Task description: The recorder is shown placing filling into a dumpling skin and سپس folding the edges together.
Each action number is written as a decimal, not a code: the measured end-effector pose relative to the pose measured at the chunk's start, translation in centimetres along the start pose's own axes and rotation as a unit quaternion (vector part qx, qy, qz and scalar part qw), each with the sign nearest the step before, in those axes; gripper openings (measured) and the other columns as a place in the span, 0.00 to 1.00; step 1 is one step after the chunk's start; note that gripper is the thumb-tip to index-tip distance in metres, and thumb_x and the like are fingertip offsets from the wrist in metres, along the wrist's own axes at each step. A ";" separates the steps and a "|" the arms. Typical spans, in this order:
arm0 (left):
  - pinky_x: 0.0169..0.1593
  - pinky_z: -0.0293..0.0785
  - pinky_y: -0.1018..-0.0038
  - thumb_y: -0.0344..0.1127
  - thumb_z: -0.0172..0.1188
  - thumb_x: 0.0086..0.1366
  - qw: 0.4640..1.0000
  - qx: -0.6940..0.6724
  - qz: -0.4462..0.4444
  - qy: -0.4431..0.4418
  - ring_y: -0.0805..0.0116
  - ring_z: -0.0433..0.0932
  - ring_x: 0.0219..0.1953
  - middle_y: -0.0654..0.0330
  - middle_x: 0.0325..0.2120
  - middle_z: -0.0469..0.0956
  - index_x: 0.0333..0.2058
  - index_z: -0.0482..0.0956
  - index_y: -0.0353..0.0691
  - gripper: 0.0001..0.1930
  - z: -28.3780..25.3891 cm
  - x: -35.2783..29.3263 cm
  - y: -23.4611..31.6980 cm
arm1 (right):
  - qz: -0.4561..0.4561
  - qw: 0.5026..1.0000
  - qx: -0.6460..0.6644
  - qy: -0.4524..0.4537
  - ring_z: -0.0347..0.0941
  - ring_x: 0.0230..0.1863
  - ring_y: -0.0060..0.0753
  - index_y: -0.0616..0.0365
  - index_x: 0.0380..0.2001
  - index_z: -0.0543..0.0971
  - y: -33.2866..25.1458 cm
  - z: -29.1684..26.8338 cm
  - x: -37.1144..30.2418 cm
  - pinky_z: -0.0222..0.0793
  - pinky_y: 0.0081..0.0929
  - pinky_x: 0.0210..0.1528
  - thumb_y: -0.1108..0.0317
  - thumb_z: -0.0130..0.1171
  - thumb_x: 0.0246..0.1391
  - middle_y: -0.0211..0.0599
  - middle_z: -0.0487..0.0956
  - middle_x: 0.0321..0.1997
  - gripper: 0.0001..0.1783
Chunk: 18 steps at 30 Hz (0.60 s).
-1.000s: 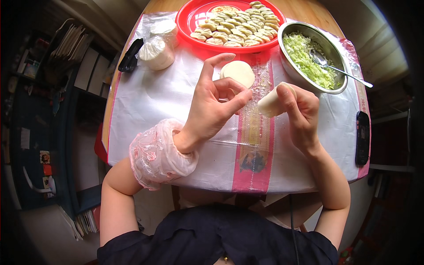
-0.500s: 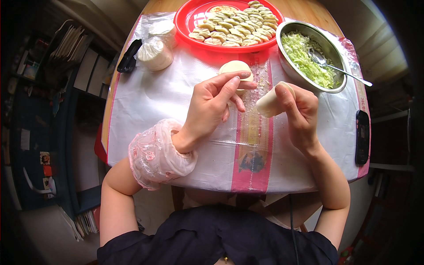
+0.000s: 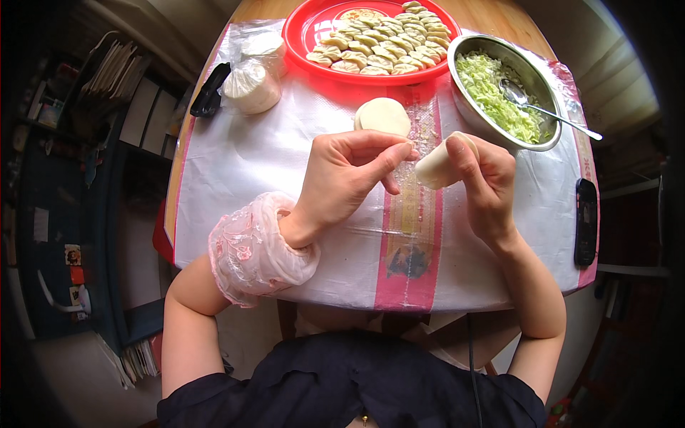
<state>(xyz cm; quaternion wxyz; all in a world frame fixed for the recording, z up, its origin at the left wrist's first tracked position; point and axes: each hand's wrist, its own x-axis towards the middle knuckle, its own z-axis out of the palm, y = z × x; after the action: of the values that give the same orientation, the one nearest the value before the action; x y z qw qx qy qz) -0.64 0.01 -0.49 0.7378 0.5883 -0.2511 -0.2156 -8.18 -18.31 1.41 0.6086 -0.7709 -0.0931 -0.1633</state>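
In my right hand is a dumpling wrapper, pale and curled over, gripped between thumb and fingers above the tablecloth. My left hand, with a pink embroidered sleeve cuff at the wrist, is just left of the wrapper and apart from it. Its thumb tip presses against the fingertips, and nothing shows between them. A small stack of round dumpling wrappers lies right beyond the left hand. To the far right, a steel bowl holds shredded pale green filling, with a spoon leaning in it.
A red round tray with rows of shaped dumplings is at the back. Plastic-wrapped white stacks and a black case are at the far left. A black phone lies by the right table edge.
My left thumb and fingers have come together from a spread pose, uncovering more of the wrapper stack. The right hand keeps its hold on the wrapper, almost unmoved.
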 end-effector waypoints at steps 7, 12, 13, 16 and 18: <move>0.24 0.73 0.85 0.29 0.58 0.65 1.000 0.024 -0.004 0.018 0.75 0.81 0.26 0.54 0.35 0.83 0.45 0.79 0.32 0.12 0.4 -0.1 1.0 | 0.009 0.999 0.027 0.024 0.69 0.24 0.16 0.67 0.27 0.79 -0.3 0.4 -0.1 0.64 0.18 0.27 0.65 0.48 0.66 0.33 0.77 0.22 0.19; 0.19 0.65 0.91 0.31 0.57 0.66 0.998 -0.026 -0.037 0.036 0.74 0.83 0.27 0.50 0.40 0.82 0.55 0.71 0.31 0.20 0.3 -0.1 1.2 | 0.009 0.999 0.031 0.013 0.70 0.24 0.15 0.67 0.27 0.79 -0.3 0.3 0.0 0.65 0.17 0.27 0.65 0.48 0.66 0.33 0.78 0.22 0.19; 0.19 0.65 0.91 0.31 0.57 0.66 0.999 -0.020 -0.034 0.034 0.75 0.83 0.27 0.51 0.41 0.82 0.56 0.70 0.32 0.20 0.2 -0.1 1.2 | 0.007 0.999 0.030 0.013 0.70 0.24 0.15 0.67 0.27 0.79 -0.3 0.3 0.0 0.64 0.17 0.27 0.65 0.48 0.66 0.33 0.78 0.22 0.19; 0.19 0.66 0.91 0.31 0.57 0.65 0.999 0.000 -0.038 0.028 0.76 0.82 0.27 0.51 0.40 0.82 0.57 0.69 0.32 0.22 0.3 -0.1 1.3 | 0.009 1.000 0.024 0.014 0.70 0.24 0.15 0.68 0.26 0.79 -0.4 0.3 0.0 0.64 0.18 0.27 0.65 0.48 0.66 0.33 0.77 0.22 0.19; 0.19 0.66 0.91 0.31 0.58 0.65 0.999 0.015 -0.045 0.026 0.76 0.82 0.26 0.51 0.40 0.82 0.57 0.69 0.33 0.22 0.3 -0.1 1.4 | 0.008 0.999 0.027 0.016 0.69 0.24 0.15 0.67 0.26 0.79 -0.4 0.3 0.0 0.64 0.18 0.27 0.65 0.48 0.66 0.33 0.77 0.22 0.19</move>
<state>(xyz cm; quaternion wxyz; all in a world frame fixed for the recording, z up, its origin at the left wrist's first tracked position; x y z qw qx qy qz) -0.85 0.19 0.91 0.7251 0.6150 -0.2085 -0.2292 -8.30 -17.93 1.65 0.6321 -0.7520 -0.0814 -0.1681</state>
